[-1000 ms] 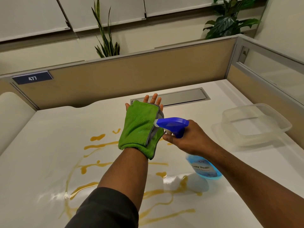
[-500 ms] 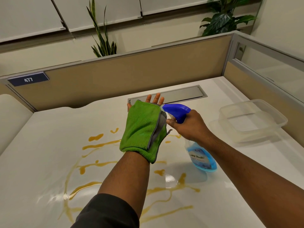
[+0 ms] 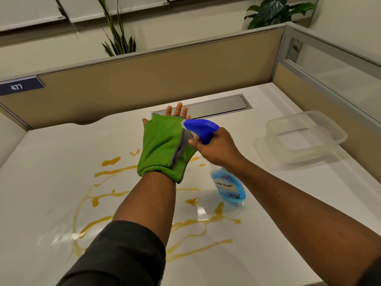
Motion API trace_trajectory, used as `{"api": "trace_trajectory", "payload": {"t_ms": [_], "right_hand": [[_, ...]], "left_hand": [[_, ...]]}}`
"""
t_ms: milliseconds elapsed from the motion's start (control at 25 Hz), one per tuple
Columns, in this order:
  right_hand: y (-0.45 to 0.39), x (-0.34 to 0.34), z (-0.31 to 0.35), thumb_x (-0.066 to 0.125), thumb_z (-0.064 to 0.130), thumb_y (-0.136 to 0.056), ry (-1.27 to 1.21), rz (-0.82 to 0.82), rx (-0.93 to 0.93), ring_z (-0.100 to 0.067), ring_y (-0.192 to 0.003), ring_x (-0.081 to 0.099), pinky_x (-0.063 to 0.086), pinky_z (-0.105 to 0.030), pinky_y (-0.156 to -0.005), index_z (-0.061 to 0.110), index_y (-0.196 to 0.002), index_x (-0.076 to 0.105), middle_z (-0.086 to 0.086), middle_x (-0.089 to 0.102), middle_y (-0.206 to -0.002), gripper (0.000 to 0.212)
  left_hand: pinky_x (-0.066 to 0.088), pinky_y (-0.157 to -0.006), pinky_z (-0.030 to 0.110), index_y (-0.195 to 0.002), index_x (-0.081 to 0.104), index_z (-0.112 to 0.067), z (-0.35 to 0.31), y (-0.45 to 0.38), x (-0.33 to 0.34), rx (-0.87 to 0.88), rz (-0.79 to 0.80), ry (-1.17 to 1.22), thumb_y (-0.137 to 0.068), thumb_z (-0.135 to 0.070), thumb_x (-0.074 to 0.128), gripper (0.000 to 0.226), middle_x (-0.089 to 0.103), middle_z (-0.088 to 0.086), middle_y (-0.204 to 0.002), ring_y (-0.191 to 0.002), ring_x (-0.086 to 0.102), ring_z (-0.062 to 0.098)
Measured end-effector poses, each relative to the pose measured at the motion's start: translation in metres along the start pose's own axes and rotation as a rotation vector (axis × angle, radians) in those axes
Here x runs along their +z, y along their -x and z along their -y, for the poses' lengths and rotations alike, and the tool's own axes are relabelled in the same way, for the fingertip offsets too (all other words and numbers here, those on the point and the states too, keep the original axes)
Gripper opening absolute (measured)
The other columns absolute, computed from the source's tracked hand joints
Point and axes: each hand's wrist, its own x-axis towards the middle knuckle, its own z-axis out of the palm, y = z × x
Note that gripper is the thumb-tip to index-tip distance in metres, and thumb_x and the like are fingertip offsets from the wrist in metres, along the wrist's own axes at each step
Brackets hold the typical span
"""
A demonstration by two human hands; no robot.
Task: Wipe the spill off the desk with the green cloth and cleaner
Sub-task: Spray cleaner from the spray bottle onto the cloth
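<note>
Green cloth (image 3: 162, 147) lies folded over the flat palm of the left hand (image 3: 175, 112), whose fingers are stretched open and raised in the centre of the frame above the white desk (image 3: 41, 162). The right hand (image 3: 216, 149) is closed around the neck of the spray bottle (image 3: 228, 186) of blue cleaner, and its blue nozzle touches the cloth's upper right edge. The amber spill (image 3: 115, 172) runs in streaks across the desk below both arms, and a clear plastic container (image 3: 305, 135) stands at the right.
</note>
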Motion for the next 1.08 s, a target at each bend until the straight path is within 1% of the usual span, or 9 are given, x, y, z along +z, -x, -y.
{"api": "trace_trajectory", "payload": {"t_ms": [120, 200, 280, 440, 560, 680, 800, 960, 1080], "right_hand": [[0.011, 0.005, -0.001, 0.07, 0.043, -0.08, 0.025, 0.039, -0.018, -0.025, -0.069, 0.065, 0.058, -0.048, -0.072, 0.013, -0.089, 0.064, -0.009, 0.067, -0.071, 0.033], [0.022, 0.007, -0.001, 0.07, 0.042, -0.081, 0.028, 0.08, -0.053, -0.025, -0.068, 0.065, 0.057, -0.047, -0.072, 0.013, -0.085, 0.064, -0.01, 0.067, -0.069, 0.03], [0.032, 0.006, 0.002, 0.069, 0.043, -0.081, 0.043, 0.101, -0.09, -0.023, -0.066, 0.063, 0.057, -0.044, -0.071, 0.015, -0.079, 0.062, -0.006, 0.065, -0.065, 0.029], [0.04, 0.007, 0.005, 0.069, 0.044, -0.082, 0.017, 0.137, -0.087, -0.02, -0.069, 0.063, 0.057, -0.043, -0.073, 0.02, -0.085, 0.061, -0.002, 0.065, -0.067, 0.025], [0.035, 0.0, 0.0, 0.069, 0.041, -0.083, -0.013, 0.103, -0.021, -0.019, -0.07, 0.065, 0.058, -0.045, -0.076, 0.018, -0.086, 0.062, -0.003, 0.066, -0.07, 0.024], [0.027, -0.009, -0.003, 0.069, 0.036, -0.084, -0.061, 0.072, 0.016, -0.023, -0.073, 0.066, 0.058, -0.045, -0.078, 0.016, -0.085, 0.063, -0.007, 0.067, -0.073, 0.021], [0.019, -0.012, -0.006, 0.069, 0.034, -0.085, -0.074, -0.027, 0.048, -0.024, -0.074, 0.067, 0.058, -0.044, -0.079, 0.022, -0.081, 0.058, -0.007, 0.065, -0.072, 0.017], [0.009, -0.015, -0.016, 0.07, 0.034, -0.084, -0.096, -0.089, 0.075, -0.025, -0.079, 0.067, 0.059, -0.047, -0.08, 0.014, -0.099, 0.059, -0.009, 0.066, -0.081, 0.027], [0.003, -0.019, -0.021, 0.069, 0.035, -0.084, -0.091, -0.112, 0.107, -0.025, -0.081, 0.067, 0.059, -0.046, -0.081, 0.011, -0.104, 0.06, -0.011, 0.066, -0.085, 0.032]], "left_hand": [[0.027, -0.113, 0.051, -0.143, 0.037, -0.012, -0.006, 0.004, -0.008, 0.024, 0.019, -0.007, -0.083, -0.08, 0.018, 0.093, 0.044, 0.02, -0.146, -0.137, 0.039, 0.039], [0.026, -0.114, 0.051, -0.147, 0.032, -0.013, -0.01, 0.003, -0.012, 0.046, 0.012, 0.007, -0.083, -0.08, 0.016, 0.094, 0.038, 0.019, -0.151, -0.14, 0.035, 0.038], [0.028, -0.11, 0.051, -0.148, 0.031, -0.014, -0.014, -0.002, -0.014, 0.044, -0.001, 0.007, -0.082, -0.081, 0.015, 0.095, 0.034, 0.019, -0.154, -0.141, 0.033, 0.038], [0.027, -0.109, 0.053, -0.144, 0.035, -0.013, -0.019, -0.008, -0.02, 0.035, 0.001, 0.003, -0.082, -0.081, 0.016, 0.095, 0.032, 0.019, -0.155, -0.142, 0.031, 0.039], [0.031, -0.106, 0.053, -0.136, 0.042, -0.011, -0.02, -0.011, -0.025, 0.027, 0.035, 0.003, -0.081, -0.083, 0.017, 0.094, 0.035, 0.02, -0.152, -0.136, 0.038, 0.04], [0.035, -0.102, 0.054, -0.13, 0.047, -0.01, -0.021, -0.013, -0.026, 0.024, 0.057, 0.008, -0.08, -0.084, 0.017, 0.094, 0.043, 0.02, -0.146, -0.128, 0.046, 0.041], [0.036, -0.101, 0.053, -0.13, 0.047, -0.01, -0.02, -0.011, -0.019, 0.004, 0.072, 0.022, -0.08, -0.083, 0.016, 0.093, 0.042, 0.021, -0.146, -0.135, 0.04, 0.039], [0.032, -0.106, 0.054, -0.129, 0.048, -0.009, -0.022, -0.013, -0.013, -0.007, 0.093, 0.05, -0.08, -0.083, 0.016, 0.094, 0.034, 0.019, -0.154, -0.142, 0.031, 0.037], [0.024, -0.113, 0.053, -0.129, 0.049, -0.01, -0.026, -0.014, -0.013, -0.008, 0.112, 0.071, -0.08, -0.083, 0.019, 0.093, 0.04, 0.02, -0.148, -0.142, 0.032, 0.037]]}}
